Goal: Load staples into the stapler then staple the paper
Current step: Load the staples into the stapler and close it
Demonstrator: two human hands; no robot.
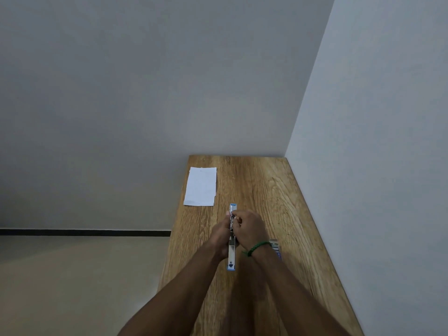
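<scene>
One sheet of white paper (200, 186) is laid flat near the table's (266, 190) far left edge. Nearer, the opened blue-and-metal stapler (232, 238) is gripped along its left side by the left hand (221, 235), while the right hand's (249, 229) fingers are pinched over its metal channel. A small box (276, 248) is partly hidden behind the right wrist.

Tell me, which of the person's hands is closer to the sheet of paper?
Left. The left hand grips the stapler on the side facing the paper; the right hand sits on the stapler's far side. Neither touches the paper.
</scene>
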